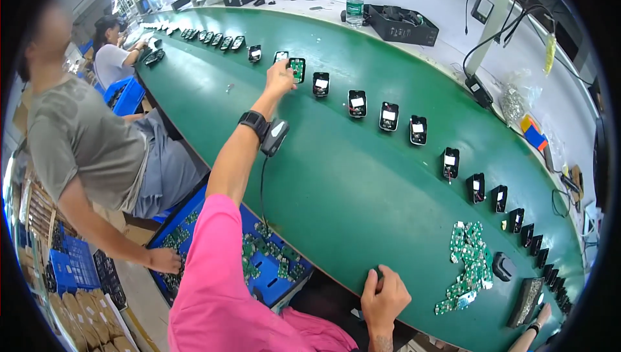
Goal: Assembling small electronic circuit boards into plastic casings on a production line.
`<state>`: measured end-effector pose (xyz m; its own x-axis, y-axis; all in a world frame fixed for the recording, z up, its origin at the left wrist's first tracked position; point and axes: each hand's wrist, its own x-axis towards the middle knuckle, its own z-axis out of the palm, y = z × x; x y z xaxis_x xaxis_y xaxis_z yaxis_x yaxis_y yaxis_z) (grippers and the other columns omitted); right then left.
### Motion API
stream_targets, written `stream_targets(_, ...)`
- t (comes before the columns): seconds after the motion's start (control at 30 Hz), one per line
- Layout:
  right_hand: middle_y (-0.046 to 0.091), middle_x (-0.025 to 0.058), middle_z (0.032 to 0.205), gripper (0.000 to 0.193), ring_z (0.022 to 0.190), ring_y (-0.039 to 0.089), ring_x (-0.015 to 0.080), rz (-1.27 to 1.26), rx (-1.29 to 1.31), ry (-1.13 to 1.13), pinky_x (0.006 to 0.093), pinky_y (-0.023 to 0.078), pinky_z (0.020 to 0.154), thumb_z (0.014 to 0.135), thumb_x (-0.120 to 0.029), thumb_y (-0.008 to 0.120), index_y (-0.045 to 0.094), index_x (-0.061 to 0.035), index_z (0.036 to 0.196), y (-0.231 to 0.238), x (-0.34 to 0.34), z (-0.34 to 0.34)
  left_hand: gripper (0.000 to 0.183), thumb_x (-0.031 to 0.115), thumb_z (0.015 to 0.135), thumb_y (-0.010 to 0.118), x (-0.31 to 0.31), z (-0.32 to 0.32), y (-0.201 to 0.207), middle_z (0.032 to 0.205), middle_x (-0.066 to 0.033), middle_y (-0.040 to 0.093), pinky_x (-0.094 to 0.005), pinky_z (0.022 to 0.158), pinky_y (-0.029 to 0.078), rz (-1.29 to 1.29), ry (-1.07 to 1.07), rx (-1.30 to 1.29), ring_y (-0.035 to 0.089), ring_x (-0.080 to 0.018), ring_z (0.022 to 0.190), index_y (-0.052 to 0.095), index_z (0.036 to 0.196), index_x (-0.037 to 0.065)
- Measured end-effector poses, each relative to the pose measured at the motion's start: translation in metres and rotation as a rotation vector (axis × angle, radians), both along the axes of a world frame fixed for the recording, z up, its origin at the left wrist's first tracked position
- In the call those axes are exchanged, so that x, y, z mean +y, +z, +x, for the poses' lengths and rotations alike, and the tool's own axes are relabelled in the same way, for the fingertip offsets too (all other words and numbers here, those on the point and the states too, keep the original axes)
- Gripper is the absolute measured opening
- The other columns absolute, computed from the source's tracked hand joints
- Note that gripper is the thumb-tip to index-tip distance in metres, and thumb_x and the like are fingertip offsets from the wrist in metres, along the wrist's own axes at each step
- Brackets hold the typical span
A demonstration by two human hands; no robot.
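My left hand reaches far across the green bench, its fingers closed at the near left edge of a black casing with a green circuit board in it. Just behind those fingers is another casing with a pale face. A black band circles my left wrist, and a dark device with a cable shows beside it. Down at the bench's near edge, my right hand is curled around something small and dark, mostly hidden by the fingers.
Open black casings with white labels run in a long curved row along the bench. Loose green circuit boards lie heaped at right, beside a black part. A blue tray of boards sits below; a co-worker's hand reaches into it.
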<state>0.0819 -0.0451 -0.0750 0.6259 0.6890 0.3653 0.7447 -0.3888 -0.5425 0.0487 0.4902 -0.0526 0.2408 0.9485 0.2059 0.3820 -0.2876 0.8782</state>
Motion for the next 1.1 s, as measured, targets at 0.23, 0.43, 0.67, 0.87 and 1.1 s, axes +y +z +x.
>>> stream_targets(0.23, 0.052, 0.004, 0.059, 0.012, 0.049, 0.052, 0.0225, -0.042, 0.003, -0.082, 0.0369, 0.039, 0.047, 0.082, -0.009, 0.073, 0.067, -0.0047, 0.092, -0.001, 0.0, -0.002, 0.025, 0.014, 0.091, 0.052, 0.031, 0.02, -0.018, 0.104, -0.027, 0.068, -0.0539, 0.086, 0.054, 0.488, 0.015, 0.689, 0.067, -0.0452, 0.096, 0.066, 0.105, 0.0)
stream_targets(0.43, 0.059, 0.0064, 0.068, 0.013, 0.059, 0.062, 0.0253, 0.011, -0.058, -0.06, 0.0376, 0.048, 0.052, 0.081, -0.013, 0.074, 0.067, -0.0081, 0.091, 0.009, 0.007, 0.0, 0.085, 0.04, 0.083, 0.075, -0.079, 0.038, 0.013, 0.148, -0.0232, 0.046, -0.0425, 0.115, 0.034, 0.778, -0.572, 0.514, 0.041, -0.0383, 0.14, 0.038, 0.151, 0.002)
stream_targets(0.67, 0.061, 0.0081, 0.071, 0.01, 0.06, 0.062, 0.0261, 0.227, -0.021, -0.041, 0.0367, 0.048, 0.053, 0.083, -0.011, 0.074, 0.067, -0.0061, 0.088, 0.019, -0.042, 0.018, 0.073, 0.035, 0.077, 0.081, -0.11, 0.065, 0.008, 0.121, -0.024, 0.065, -0.0408, 0.1, 0.046, 0.683, -0.495, 0.484, 0.062, -0.0371, 0.115, 0.055, 0.132, -0.004)
stream_targets(0.87, 0.065, 0.0152, 0.072, 0.029, 0.06, 0.063, 0.0271, 0.059, 0.215, -0.894, 0.0384, 0.049, 0.055, 0.091, -0.024, 0.072, 0.065, 0.0021, 0.102, 0.024, -0.156, 0.075, 0.079, 0.022, 0.066, 0.085, -0.325, 0.041, 0.024, 0.118, -0.0202, 0.064, -0.0395, 0.091, 0.051, 0.534, -0.942, 0.286, 0.064, -0.0358, 0.105, 0.054, 0.135, -0.001)
stream_targets(1.1, 0.067, 0.0235, 0.07, 0.056, 0.065, 0.069, 0.0431, -0.221, 0.19, -0.839, 0.0511, 0.056, 0.062, 0.086, -0.056, 0.066, 0.061, -0.0006, 0.086, 0.015, -0.128, 0.09, 0.096, 0.027, 0.062, 0.089, -0.435, 0.011, -0.007, 0.132, -0.0171, 0.056, -0.0456, 0.084, 0.055, 0.603, -1.07, 0.367, 0.063, -0.0388, 0.108, 0.046, 0.145, 0.006)
